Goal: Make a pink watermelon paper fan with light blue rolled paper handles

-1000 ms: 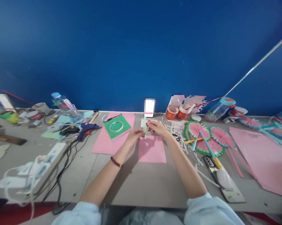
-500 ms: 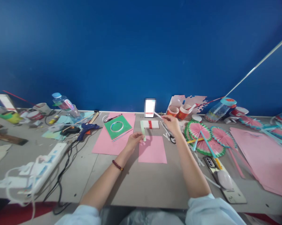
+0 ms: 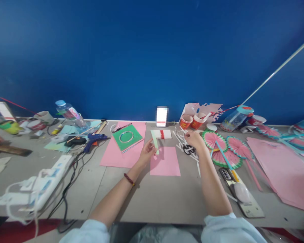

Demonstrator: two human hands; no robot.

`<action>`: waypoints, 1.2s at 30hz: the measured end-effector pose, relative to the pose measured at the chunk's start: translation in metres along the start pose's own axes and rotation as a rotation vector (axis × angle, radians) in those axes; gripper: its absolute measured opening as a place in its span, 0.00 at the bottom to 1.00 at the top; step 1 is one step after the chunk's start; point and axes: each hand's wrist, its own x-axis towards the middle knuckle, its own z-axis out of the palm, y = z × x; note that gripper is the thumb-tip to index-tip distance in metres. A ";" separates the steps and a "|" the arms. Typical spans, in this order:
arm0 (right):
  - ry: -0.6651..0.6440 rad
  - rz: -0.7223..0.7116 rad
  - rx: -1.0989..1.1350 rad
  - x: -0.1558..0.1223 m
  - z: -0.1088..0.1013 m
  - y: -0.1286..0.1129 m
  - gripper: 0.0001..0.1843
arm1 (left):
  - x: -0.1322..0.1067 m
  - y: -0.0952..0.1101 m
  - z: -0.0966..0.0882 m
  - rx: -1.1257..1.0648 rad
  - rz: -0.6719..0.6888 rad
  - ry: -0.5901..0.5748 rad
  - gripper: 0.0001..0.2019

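Note:
My left hand [image 3: 147, 152] pinches a pale green paper strip [image 3: 154, 140] that stands up from its fingers, above the upper left corner of a pink paper square [image 3: 165, 165]. My right hand [image 3: 194, 139] is closed, low over a loose heap of white paper strips [image 3: 177, 139], beside black-handled scissors [image 3: 188, 149]. A white strip end shows by its fingertips; whether they grip it I cannot make out. Just beyond the pink square lies a white box with a red band [image 3: 162, 134].
To the left are a green pad [image 3: 128, 137] with a clear ring, a blue glue gun [image 3: 92, 141] and a power strip [image 3: 53, 182]. Right of me lie watermelon paper fans [image 3: 216, 143], red paper cups [image 3: 186, 121] and a phone [image 3: 243, 195]. A lit screen [image 3: 161, 116] leans against the blue wall.
My right hand has moved right and down to the white strips, and the white strip it held out has left the middle. My left hand stays with the green strip, now tilted slightly.

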 end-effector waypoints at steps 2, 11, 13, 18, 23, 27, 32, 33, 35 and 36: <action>-0.057 0.009 -0.017 -0.007 0.001 -0.001 0.13 | 0.000 -0.001 0.001 -0.008 0.003 0.005 0.33; -0.189 0.147 -0.171 -0.032 0.004 -0.002 0.15 | -0.003 0.000 0.003 -0.033 0.008 0.020 0.35; -0.217 0.175 -0.212 -0.032 0.002 -0.005 0.15 | -0.003 0.001 0.003 -0.030 0.012 0.025 0.34; -0.188 0.167 -0.222 -0.032 -0.001 -0.011 0.14 | -0.004 0.003 0.003 -0.022 0.022 -0.017 0.33; 0.046 0.024 -0.219 -0.037 0.000 -0.006 0.14 | -0.002 0.002 0.004 -0.039 0.046 -0.028 0.31; 0.184 -0.094 -0.137 -0.039 -0.001 -0.001 0.11 | 0.001 -0.003 0.003 -0.026 0.049 0.015 0.30; 0.463 -0.234 -0.091 -0.042 -0.002 0.001 0.08 | 0.002 -0.005 0.002 -0.017 0.055 0.003 0.28; 0.512 -0.264 -0.083 -0.043 -0.002 0.002 0.08 | 0.002 -0.005 0.002 -0.020 0.055 -0.002 0.28; 0.590 -0.323 -0.031 -0.044 0.000 0.004 0.09 | 0.002 -0.005 0.002 -0.026 0.058 0.006 0.28; 0.619 -0.346 0.017 -0.044 0.002 0.005 0.09 | 0.002 -0.004 0.002 -0.028 0.058 0.011 0.28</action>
